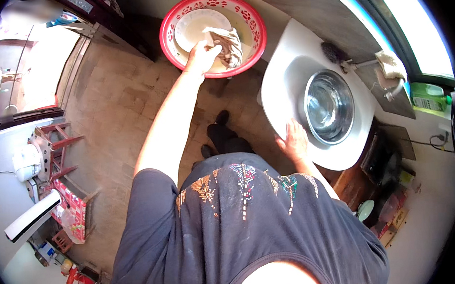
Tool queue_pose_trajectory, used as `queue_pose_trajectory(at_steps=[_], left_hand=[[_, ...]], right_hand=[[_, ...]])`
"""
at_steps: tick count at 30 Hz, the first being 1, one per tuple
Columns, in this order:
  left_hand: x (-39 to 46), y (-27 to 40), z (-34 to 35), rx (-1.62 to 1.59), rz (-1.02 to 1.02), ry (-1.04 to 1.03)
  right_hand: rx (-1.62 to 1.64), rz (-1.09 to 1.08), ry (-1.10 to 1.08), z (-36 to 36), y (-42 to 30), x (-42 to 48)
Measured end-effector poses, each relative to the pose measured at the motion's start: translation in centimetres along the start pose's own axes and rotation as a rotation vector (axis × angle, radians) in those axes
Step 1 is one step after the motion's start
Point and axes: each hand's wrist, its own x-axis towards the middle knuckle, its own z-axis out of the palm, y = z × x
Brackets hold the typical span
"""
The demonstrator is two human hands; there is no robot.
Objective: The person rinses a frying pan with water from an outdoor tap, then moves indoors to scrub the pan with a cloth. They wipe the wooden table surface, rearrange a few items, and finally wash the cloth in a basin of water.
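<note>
A red-rimmed enamel basin with a red pattern stands ahead of me, holding cloudy water, a white plate and a wet light-coloured cloth. My left hand reaches over its near rim, fingertips at a pale edge of the cloth; whether they grip it cannot be told. My right hand rests on the near edge of a white sink, holding nothing, its fingers a little apart. Close beside it, inside the sink, sits a shiny metal bowl with what looks like clear water.
A faucet with a cloth over it projects above the sink, beside a dark scrubber. A green bottle stands by the window. Red wooden stools and a checked-cloth table line the left wall.
</note>
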Motion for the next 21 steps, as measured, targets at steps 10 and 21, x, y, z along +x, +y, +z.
queue_pose_trajectory(at_steps=[10, 21], left_hand=[[10.3, -8.1, -2.9, -0.386, -0.598, 0.455], [15.1, -10.8, -2.8, -0.547, -0.498, 0.283]], right_hand=[[0.142, 0.078, -0.132, -1.3, -0.2, 0.5], [0.23, 0.114, -0.189, -2.0, -0.2, 1.6]])
